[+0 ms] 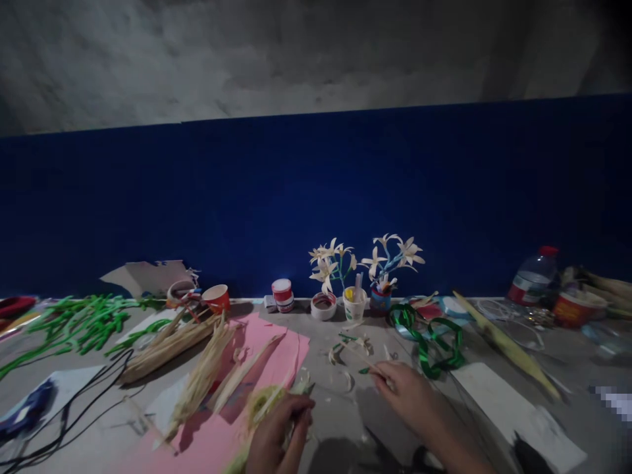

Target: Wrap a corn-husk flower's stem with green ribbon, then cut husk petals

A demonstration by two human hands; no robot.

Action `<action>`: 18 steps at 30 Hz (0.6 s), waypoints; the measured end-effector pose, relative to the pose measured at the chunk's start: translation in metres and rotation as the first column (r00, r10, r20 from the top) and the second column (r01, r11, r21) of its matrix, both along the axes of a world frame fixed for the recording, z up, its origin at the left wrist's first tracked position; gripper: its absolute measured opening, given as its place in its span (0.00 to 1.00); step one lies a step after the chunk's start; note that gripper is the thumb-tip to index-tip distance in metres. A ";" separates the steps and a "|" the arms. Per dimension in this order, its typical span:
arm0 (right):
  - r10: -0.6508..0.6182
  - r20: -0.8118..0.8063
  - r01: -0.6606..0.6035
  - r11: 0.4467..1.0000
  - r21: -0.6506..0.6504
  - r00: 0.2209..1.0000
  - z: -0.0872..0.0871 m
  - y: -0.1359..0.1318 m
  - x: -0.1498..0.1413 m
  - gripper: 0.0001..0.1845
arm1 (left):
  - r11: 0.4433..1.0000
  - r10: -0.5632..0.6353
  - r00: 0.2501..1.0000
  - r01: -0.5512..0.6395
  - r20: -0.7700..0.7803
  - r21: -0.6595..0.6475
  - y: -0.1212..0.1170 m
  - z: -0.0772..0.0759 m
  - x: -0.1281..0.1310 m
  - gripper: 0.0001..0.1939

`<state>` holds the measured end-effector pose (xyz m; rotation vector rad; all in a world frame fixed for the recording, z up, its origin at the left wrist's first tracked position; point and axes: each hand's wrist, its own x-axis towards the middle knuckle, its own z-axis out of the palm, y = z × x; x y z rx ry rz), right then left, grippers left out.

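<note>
My left hand (280, 431) is closed low in the middle, its fingers curled together. Whitish-green material shows just beyond its fingertips, but what they hold is hidden. To the right, my right hand (405, 395) pinches a thin pale stick (356, 353) that points up and left. A small green tip (364, 370) also sticks out beside its fingers. Small curled pale flower pieces (336, 354) lie on the table just beyond my hands. Further back, pale flowers on blue-green stems (324, 271) stand in a paper cup (354, 306), and a second flower bunch (390, 257) stands beside it.
Pink paper (261, 336) and dried husk bundles (202, 382) cover the left, near green fuzzy stems (93, 319) and a blue glue gun (32, 411) with dark cables. Green ribbon (439, 345), a long husk (508, 349) and a bottle (536, 276) are on the right. A blue panel (316, 191) stands behind.
</note>
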<state>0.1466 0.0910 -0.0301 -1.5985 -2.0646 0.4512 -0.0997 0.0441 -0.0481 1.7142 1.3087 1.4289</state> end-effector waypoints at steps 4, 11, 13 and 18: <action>-0.009 -0.033 0.008 1.000 -0.013 0.999 0.001 -0.032 0.016 0.14 | 0.999 -0.024 0.999 0.023 -0.032 -0.044 -0.001 -0.007 0.006 0.17; -0.147 0.142 0.140 0.989 0.055 0.979 -0.027 -0.085 0.075 0.19 | 0.997 0.020 0.984 -0.034 -0.179 -0.076 -0.008 -0.002 0.006 0.14; -0.204 0.218 0.198 0.979 0.052 0.954 -0.031 -0.092 0.089 0.21 | 0.998 -0.045 0.967 0.034 -0.249 -0.049 -0.011 -0.001 0.003 0.04; -0.199 0.324 0.248 0.962 -0.116 0.925 -0.036 -0.098 0.087 0.26 | 0.976 -0.214 0.751 0.183 -0.625 -0.114 -0.025 -0.012 0.006 0.08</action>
